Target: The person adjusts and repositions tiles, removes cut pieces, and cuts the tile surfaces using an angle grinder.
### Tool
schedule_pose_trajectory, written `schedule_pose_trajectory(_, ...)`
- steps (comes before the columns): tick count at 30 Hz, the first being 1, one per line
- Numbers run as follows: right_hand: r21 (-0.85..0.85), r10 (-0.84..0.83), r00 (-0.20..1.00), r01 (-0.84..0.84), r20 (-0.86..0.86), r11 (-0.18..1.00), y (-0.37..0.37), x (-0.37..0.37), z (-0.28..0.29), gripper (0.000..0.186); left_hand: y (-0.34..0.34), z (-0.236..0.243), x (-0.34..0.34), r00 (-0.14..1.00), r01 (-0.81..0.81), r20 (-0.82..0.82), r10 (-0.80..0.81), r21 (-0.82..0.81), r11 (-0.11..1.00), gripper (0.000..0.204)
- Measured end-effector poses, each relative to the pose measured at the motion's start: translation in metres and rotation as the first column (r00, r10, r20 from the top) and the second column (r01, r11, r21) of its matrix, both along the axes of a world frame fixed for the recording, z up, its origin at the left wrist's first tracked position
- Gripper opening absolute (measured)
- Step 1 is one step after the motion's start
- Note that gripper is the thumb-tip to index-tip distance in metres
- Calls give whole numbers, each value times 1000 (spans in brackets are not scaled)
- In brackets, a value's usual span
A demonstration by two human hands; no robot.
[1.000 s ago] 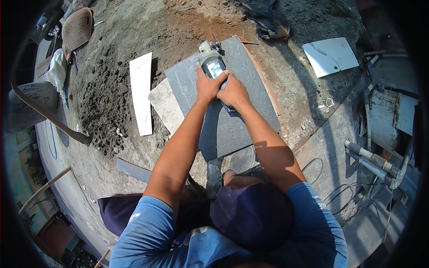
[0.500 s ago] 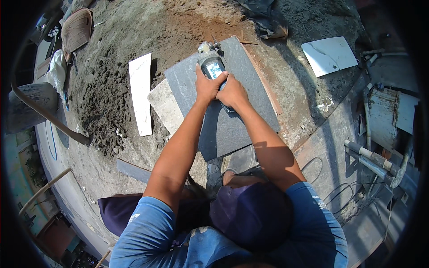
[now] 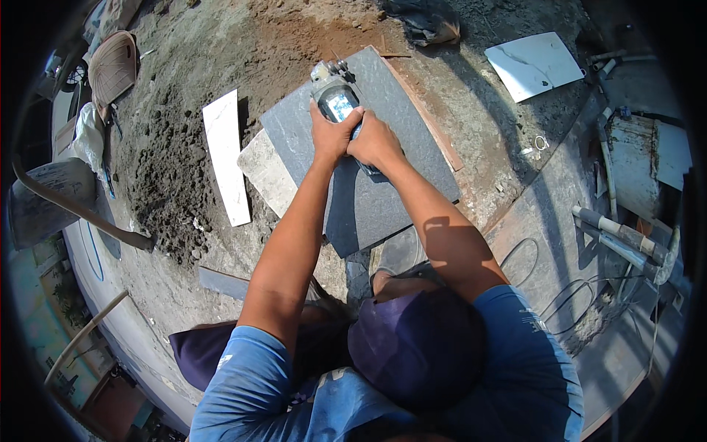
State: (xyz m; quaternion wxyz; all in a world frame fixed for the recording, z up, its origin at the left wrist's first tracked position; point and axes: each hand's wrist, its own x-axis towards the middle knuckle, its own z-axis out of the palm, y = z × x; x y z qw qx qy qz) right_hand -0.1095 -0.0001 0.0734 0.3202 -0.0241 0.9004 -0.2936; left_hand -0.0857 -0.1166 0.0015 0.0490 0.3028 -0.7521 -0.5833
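Both of my hands grip an angle grinder [image 3: 342,103] held out in front of me over a dark grey slate-look tile [image 3: 401,132]. My left hand [image 3: 331,135] wraps the grinder's body on its left side. Behind it, my right hand [image 3: 377,140] closes round the rear of the body, the thumbs near each other. The grinder's metal head points away from me, near the tile's far left edge; whether the disc touches the tile I cannot tell. A pale slab [image 3: 265,169] sticks out from under the tile's left side, and a reddish-brown strip [image 3: 423,110] runs along its right edge.
A narrow white tile offcut [image 3: 227,158] lies to the left beside loose dark mortar [image 3: 166,166]. Another white tile piece [image 3: 534,68] is at the far right. Pipes [image 3: 618,239] and a looped cable [image 3: 571,302] lie on the right. A long-handled tool [image 3: 81,210] lies at left.
The whole scene has shifted slightly in view. The grinder's head now sits a little farther left over the tile, still in both hands; its disc shows less.
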Motion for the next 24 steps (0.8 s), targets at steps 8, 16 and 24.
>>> schedule_pose_trajectory(8,-26,-6,1000,5,-16,1000,2,3,-6,61,-1,-5,2,1000,5,-2,-5,-9,1000,122)
schedule_pose_trajectory(16,-22,-2,1000,2,-4,1000,2,4,-2,62,0,1,3,1000,0,9,0,-9,1000,122)
schedule_pose_trajectory(24,-16,-2,1000,2,20,1000,2,5,4,60,1,2,6,1000,-3,29,3,-2,1000,125)
